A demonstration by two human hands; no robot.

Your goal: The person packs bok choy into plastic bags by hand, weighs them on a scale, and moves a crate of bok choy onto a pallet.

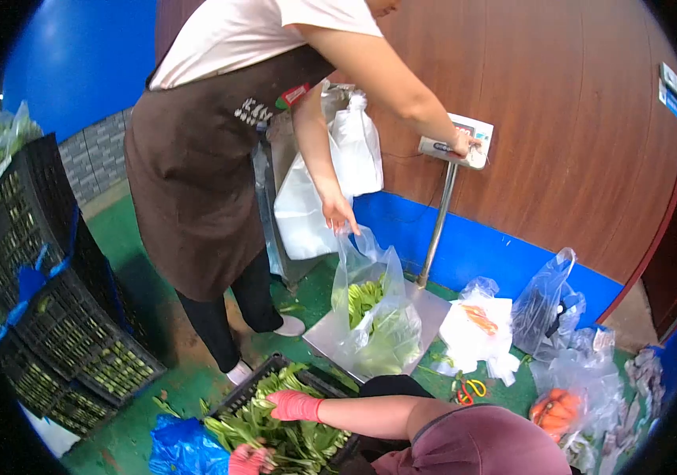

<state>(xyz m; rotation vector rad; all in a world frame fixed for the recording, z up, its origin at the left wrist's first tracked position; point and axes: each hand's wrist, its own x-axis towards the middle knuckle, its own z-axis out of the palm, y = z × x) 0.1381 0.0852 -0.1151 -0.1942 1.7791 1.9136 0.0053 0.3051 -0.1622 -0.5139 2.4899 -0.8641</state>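
Neither my left hand nor my right hand is in view. A co-worker in a brown apron point(188, 182) stands on the left. One of that person's hands point(465, 144) touches the scale display point(474, 136), and the other hand point(339, 212) is at the top of a clear plastic bag point(390, 340). Leafy greens point(364, 302) fill part of this bag, which rests on the scale platform point(431, 310). Below, a second person in a mauve cap point(489, 443) has pink-gloved hands point(295, 405) on leafy greens point(307, 439) in a black crate point(231, 400).
Stacked black crates point(77, 332) stand at left. A blue plastic bag point(186, 445) lies beside the greens crate. Scissors point(469, 389), carrots point(481, 318) on white plastic, and bagged orange produce point(557, 412) lie at right. White bags point(356, 150) hang behind the scale.
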